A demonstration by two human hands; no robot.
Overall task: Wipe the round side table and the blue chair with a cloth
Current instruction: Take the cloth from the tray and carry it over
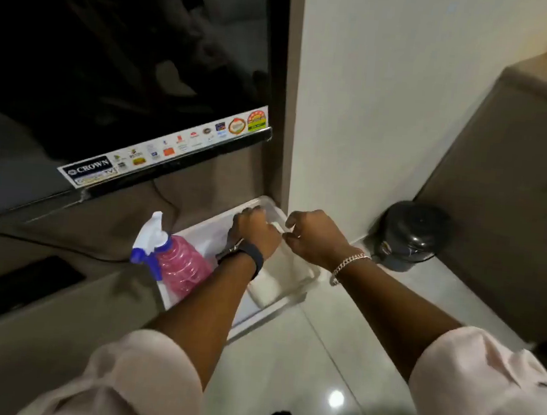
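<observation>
Both hands reach into a white plastic tray (pixel 276 310): left hand (pixel 255 229) fisted, right hand (pixel 316 236) pinching white cloth (pixel 277 226), beside a pink spray bottle (pixel 178 262).

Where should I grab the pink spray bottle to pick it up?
Grab the pink spray bottle by its narrow neck, just under the white and blue trigger head. It lies tilted in the white tray, head toward the upper left, so come from above on the left, clear of the left hand.
</observation>
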